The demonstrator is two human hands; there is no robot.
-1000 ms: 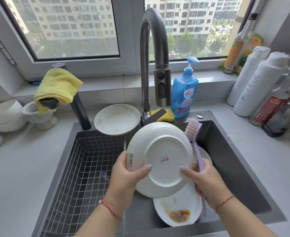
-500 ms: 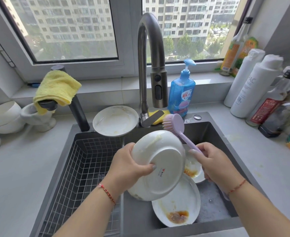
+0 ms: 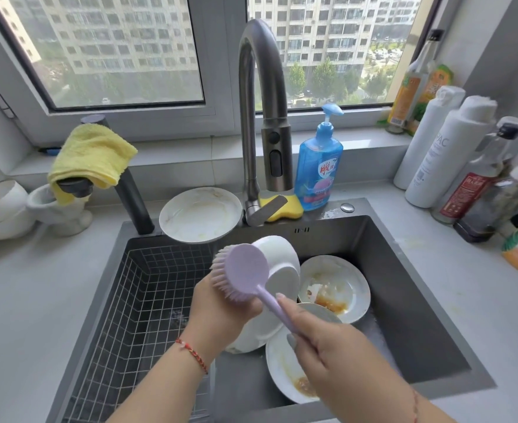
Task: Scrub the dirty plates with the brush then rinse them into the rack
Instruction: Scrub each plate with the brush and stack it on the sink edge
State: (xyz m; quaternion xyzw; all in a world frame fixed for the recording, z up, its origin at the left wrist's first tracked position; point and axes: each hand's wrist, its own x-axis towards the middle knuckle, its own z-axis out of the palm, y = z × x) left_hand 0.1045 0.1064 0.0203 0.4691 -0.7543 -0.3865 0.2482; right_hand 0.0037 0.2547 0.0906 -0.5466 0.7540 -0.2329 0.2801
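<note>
head | left hand (image 3: 221,309) grips white plate (image 3: 279,279) tilted on edge over sink (image 3: 404,300) | right hand (image 3: 334,352) grips purple brush (image 3: 245,273) handle, bristles at plate's left face | two stained plates (image 3: 337,285) in sink's right basin | wire rack (image 3: 138,303) in left basin | another plate (image 3: 201,214) on sink's back rim

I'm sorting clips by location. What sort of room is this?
Most likely a home kitchen, high up in a flat: a sink holding dirty plates, dish soap beside the tap, condiment bottles.
</note>
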